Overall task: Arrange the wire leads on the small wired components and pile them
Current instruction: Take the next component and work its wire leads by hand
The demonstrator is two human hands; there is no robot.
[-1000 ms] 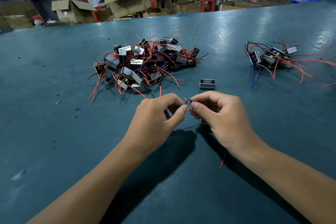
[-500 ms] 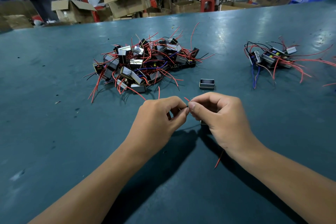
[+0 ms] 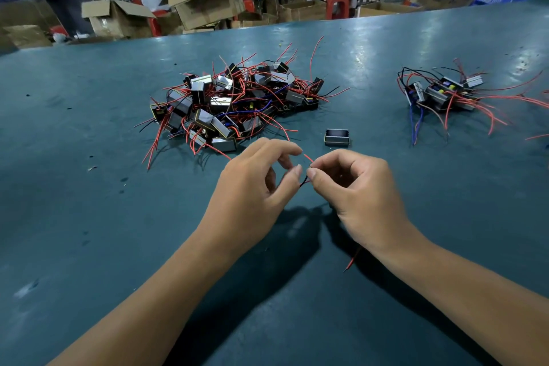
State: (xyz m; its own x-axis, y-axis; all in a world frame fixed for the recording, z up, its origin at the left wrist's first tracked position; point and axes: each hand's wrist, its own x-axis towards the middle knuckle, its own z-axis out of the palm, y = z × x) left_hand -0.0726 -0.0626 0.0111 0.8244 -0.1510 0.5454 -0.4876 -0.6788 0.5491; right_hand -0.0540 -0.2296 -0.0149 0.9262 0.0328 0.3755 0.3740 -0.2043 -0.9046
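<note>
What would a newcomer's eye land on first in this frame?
Probably the two hands at centre: the left hand and right hand pinch thin wire leads between their fingertips. Behind them sits a big tangled pile of red-wired components, with a smaller pile off to the right on the teal table.

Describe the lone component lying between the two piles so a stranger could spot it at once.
On the teal table, find the big tangled pile. Just right of its near edge, beyond the right hand, lies a small black open-topped box. Unlike its neighbours, it lies apart and shows no wires.

Tangled component pile [image 3: 237, 104], smaller pile [image 3: 442, 95] right, red lead [image 3: 307, 158] pinched
</note>
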